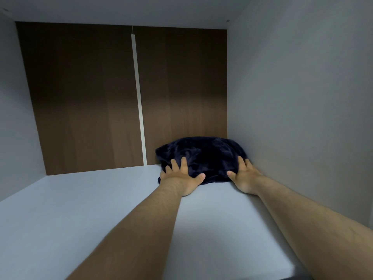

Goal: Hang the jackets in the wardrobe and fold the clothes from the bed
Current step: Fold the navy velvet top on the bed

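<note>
A folded dark navy fleece garment (203,156) lies on the white wardrobe shelf (80,209), pushed into the back right corner. My left hand (181,176) presses flat on its near left edge with fingers spread and straight. My right hand (244,176) presses its near right edge, fingers straight, right beside the side wall. Both bare forearms reach in from the front of the shelf.
The compartment has a brown wood-grain back panel (84,98) split by a white vertical strip (139,98), a grey right wall (302,98), a left wall and a ceiling panel above. The shelf's left part shows bare white surface.
</note>
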Demonstrator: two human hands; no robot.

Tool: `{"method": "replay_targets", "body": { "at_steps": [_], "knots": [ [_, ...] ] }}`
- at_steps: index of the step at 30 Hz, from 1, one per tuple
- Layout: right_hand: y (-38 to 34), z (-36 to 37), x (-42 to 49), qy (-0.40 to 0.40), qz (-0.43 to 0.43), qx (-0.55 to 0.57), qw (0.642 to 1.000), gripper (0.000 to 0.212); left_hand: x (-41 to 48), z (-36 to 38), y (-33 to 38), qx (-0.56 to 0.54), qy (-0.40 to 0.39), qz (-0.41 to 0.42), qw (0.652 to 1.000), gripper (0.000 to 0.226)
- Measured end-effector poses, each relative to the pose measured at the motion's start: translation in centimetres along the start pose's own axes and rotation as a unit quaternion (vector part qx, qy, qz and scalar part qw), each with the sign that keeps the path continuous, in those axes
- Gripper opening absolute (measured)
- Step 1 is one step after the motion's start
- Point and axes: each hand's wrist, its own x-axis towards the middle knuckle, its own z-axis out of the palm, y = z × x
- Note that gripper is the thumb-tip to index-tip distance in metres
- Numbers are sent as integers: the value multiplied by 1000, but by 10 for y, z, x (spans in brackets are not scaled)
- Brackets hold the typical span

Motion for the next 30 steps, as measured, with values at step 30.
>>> {"method": "replay_targets", "body": {
  "at_steps": [30],
  "knots": [
    [-78, -35, -255, 52, -251, -156, 954, 50, -261, -56, -116, 11, 37, 77, 996, 69]
  ]
}}
